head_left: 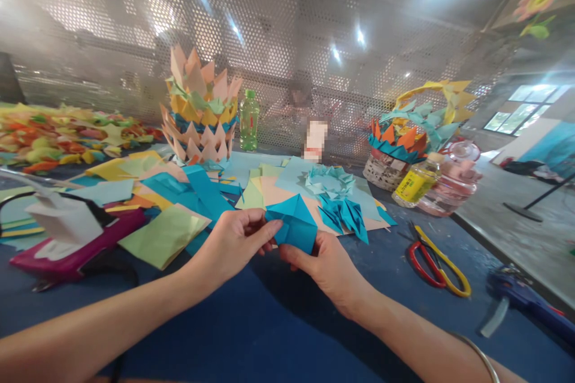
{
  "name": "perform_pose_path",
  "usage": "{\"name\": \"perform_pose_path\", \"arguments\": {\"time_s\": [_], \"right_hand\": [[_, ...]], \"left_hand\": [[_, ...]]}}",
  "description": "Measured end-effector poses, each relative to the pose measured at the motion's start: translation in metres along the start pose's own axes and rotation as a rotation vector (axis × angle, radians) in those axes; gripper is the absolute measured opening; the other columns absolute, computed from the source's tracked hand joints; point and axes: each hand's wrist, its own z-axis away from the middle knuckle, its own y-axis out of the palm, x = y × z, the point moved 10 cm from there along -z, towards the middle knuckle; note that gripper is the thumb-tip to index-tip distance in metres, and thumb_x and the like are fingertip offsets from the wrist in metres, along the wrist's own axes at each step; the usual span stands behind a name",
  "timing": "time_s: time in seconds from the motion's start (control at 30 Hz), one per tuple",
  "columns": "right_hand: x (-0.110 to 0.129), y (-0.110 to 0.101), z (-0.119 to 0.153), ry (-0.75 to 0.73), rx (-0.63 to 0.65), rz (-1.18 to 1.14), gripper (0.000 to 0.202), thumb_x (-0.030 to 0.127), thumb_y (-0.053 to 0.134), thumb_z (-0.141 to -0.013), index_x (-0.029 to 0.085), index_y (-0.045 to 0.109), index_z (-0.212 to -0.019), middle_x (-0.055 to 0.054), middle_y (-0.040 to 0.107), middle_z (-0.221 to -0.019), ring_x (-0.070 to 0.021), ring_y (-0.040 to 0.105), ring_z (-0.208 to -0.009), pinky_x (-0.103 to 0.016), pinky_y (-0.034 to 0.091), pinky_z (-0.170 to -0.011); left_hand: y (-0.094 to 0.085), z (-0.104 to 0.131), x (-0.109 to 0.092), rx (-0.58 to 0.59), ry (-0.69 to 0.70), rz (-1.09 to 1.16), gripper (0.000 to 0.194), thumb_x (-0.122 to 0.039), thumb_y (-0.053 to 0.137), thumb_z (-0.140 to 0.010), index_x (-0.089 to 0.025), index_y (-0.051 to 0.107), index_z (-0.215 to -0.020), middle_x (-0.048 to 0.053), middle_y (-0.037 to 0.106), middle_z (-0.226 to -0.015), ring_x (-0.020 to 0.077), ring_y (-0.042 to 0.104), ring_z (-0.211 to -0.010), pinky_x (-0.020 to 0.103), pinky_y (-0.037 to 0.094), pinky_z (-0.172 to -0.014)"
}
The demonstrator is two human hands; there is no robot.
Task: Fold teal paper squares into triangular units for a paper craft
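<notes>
A folded blue paper piece [296,221] is held up over the table between my two hands. My left hand [245,239] pinches its left edge, thumb on the front. At its lower right, my right hand [330,266] grips it between thumb and fingers. Just behind it lie several folded blue paper pieces [345,215] and a ring of pale teal folded paper [330,181], on loose coloured sheets. Blue strips [204,191] and a green folded sheet [164,236] are to the left of my hands.
Scissors [438,260] and a blue glue gun [530,302] lie at right. Behind stand a tall folded-paper stack [202,111], a green bottle [248,122], a yellow-labelled bottle [415,182] and a paper basket [389,167]. A purple box [81,245] and charger [67,218] are at left.
</notes>
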Motion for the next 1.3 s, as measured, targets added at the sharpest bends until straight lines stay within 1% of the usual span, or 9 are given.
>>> {"name": "perform_pose_path", "arguments": {"time_s": [0.2, 0.33, 0.47, 0.63, 0.8, 0.97, 1.1, 1.23, 1.3], "right_hand": [[-0.004, -0.002, 0.000, -0.005, -0.013, -0.010, 0.025, 0.040, 0.070, -0.083, 0.017, 0.064, -0.073, 0.002, 0.057, -0.066, -0.0113, 0.048, -0.061, -0.024, 0.042, -0.058], [0.000, -0.001, 0.000, -0.044, -0.007, -0.016, 0.022, 0.038, 0.071, -0.084, 0.018, 0.065, -0.078, 0.003, 0.061, -0.070, -0.0111, 0.051, -0.063, -0.022, 0.043, -0.058], [0.006, -0.001, 0.000, -0.090, 0.003, -0.010, 0.025, 0.040, 0.073, -0.083, 0.019, 0.062, -0.075, 0.004, 0.060, -0.068, -0.0108, 0.051, -0.061, -0.023, 0.043, -0.058], [0.013, 0.002, -0.001, -0.129, 0.057, 0.011, 0.028, 0.041, 0.071, -0.085, 0.019, 0.061, -0.073, 0.004, 0.057, -0.068, -0.0106, 0.049, -0.061, -0.023, 0.042, -0.058], [0.015, 0.006, 0.000, -0.142, 0.084, 0.035, 0.028, 0.044, 0.070, -0.086, 0.020, 0.062, -0.074, 0.004, 0.056, -0.067, -0.0112, 0.049, -0.062, -0.023, 0.041, -0.057], [0.007, 0.000, 0.000, -0.110, 0.039, 0.058, 0.024, 0.038, 0.069, -0.087, 0.019, 0.062, -0.076, 0.003, 0.058, -0.070, -0.0117, 0.051, -0.064, -0.024, 0.043, -0.059], [-0.001, -0.003, -0.001, -0.072, 0.020, 0.084, 0.024, 0.038, 0.069, -0.085, 0.018, 0.061, -0.075, 0.003, 0.057, -0.067, -0.0119, 0.049, -0.061, -0.025, 0.042, -0.058], [-0.002, -0.005, -0.001, -0.053, 0.010, 0.107, 0.028, 0.036, 0.069, -0.084, 0.019, 0.056, -0.067, 0.005, 0.051, -0.059, -0.0102, 0.042, -0.056, -0.023, 0.036, -0.053], [0.000, -0.006, -0.001, -0.058, 0.007, 0.112, 0.028, 0.036, 0.069, -0.084, 0.019, 0.055, -0.067, 0.005, 0.049, -0.059, -0.0099, 0.041, -0.055, -0.023, 0.035, -0.052]], "left_hand": [[0.001, 0.000, -0.001, -0.014, 0.000, -0.030, 0.036, -0.045, 0.063, -0.080, -0.019, 0.054, -0.057, -0.004, 0.058, -0.051, 0.0108, 0.056, -0.050, 0.021, 0.044, -0.049], [0.005, 0.002, -0.002, 0.007, 0.003, -0.027, 0.036, -0.045, 0.064, -0.078, -0.019, 0.052, -0.056, -0.005, 0.056, -0.050, 0.0111, 0.055, -0.050, 0.021, 0.042, -0.050], [0.007, 0.002, 0.000, 0.042, -0.019, 0.012, 0.034, -0.045, 0.065, -0.078, -0.019, 0.057, -0.058, -0.003, 0.059, -0.052, 0.0121, 0.058, -0.052, 0.022, 0.046, -0.053], [0.009, 0.001, 0.003, 0.106, -0.090, 0.107, 0.036, -0.047, 0.064, -0.077, -0.016, 0.064, -0.058, 0.001, 0.065, -0.055, 0.0125, 0.059, -0.052, 0.023, 0.049, -0.054], [0.010, 0.002, 0.005, 0.122, -0.148, 0.179, 0.037, -0.048, 0.066, -0.074, -0.016, 0.064, -0.055, 0.003, 0.066, -0.054, 0.0126, 0.059, -0.050, 0.024, 0.049, -0.053], [0.007, 0.002, 0.008, 0.103, -0.164, 0.187, 0.037, -0.050, 0.070, -0.072, -0.016, 0.065, -0.057, 0.001, 0.065, -0.054, 0.0112, 0.058, -0.050, 0.022, 0.047, -0.052], [0.002, 0.001, 0.010, 0.073, -0.163, 0.183, 0.036, -0.048, 0.074, -0.069, -0.017, 0.063, -0.056, -0.001, 0.062, -0.052, 0.0099, 0.056, -0.049, 0.020, 0.044, -0.049], [0.000, 0.000, 0.010, 0.048, -0.155, 0.195, 0.038, -0.049, 0.073, -0.069, -0.018, 0.059, -0.055, -0.003, 0.059, -0.051, 0.0084, 0.052, -0.047, 0.020, 0.042, -0.049], [0.001, 0.000, 0.010, 0.044, -0.150, 0.205, 0.039, -0.050, 0.072, -0.071, -0.018, 0.057, -0.056, -0.003, 0.060, -0.052, 0.0081, 0.051, -0.048, 0.020, 0.042, -0.050]]}}
